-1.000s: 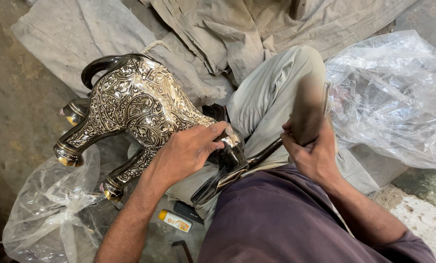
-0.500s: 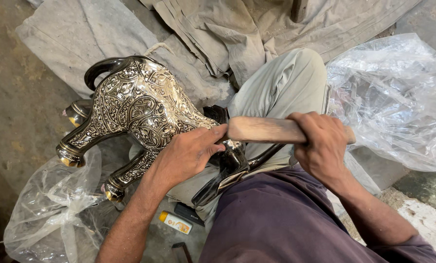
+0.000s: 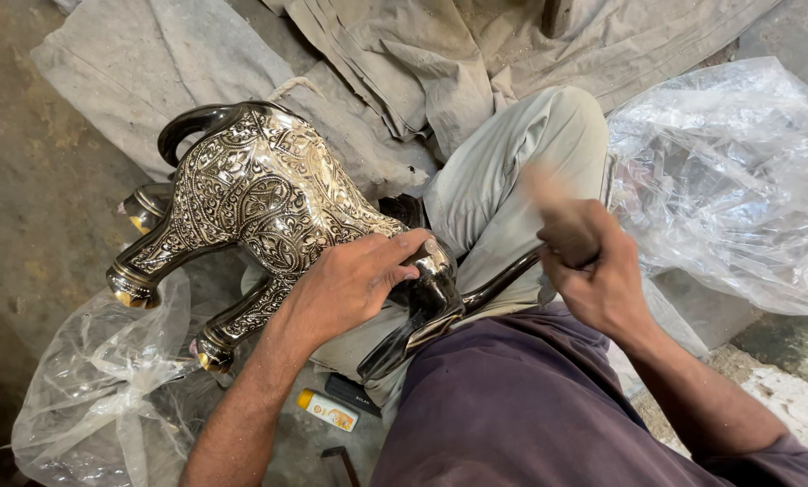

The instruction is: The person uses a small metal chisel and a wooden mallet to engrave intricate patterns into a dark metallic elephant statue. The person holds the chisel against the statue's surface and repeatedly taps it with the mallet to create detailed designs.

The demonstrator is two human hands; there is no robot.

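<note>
A metal animal figure [image 3: 259,203], black with dense silver engraving, lies on its side across the person's lap and knee [image 3: 521,171], legs pointing to the left edge of the grey cloth [image 3: 151,72] spread on the floor. Its head end sits nearest the body, probably so the hands can work it up close.

The left hand [image 3: 350,284] presses down on the neck, fingers curled closed over a small metal tool [image 3: 433,257] set against the figure; the grip likely steadies both at once. The right hand [image 3: 593,271] is fisted tight around a wooden mallet [image 3: 553,203], which is raised and blurred above the thigh. A dark curved horn or tusk [image 3: 498,280] runs between the two hands.

Clear plastic sheeting [image 3: 738,180] lies crumpled at the right, and another plastic bag [image 3: 97,388] sits at the lower left under the figure's gilded feet, seemingly as wrapping. A small yellow-capped tube [image 3: 329,410] and a flat black object [image 3: 350,392] lie on the floor beside the left forearm.
</note>
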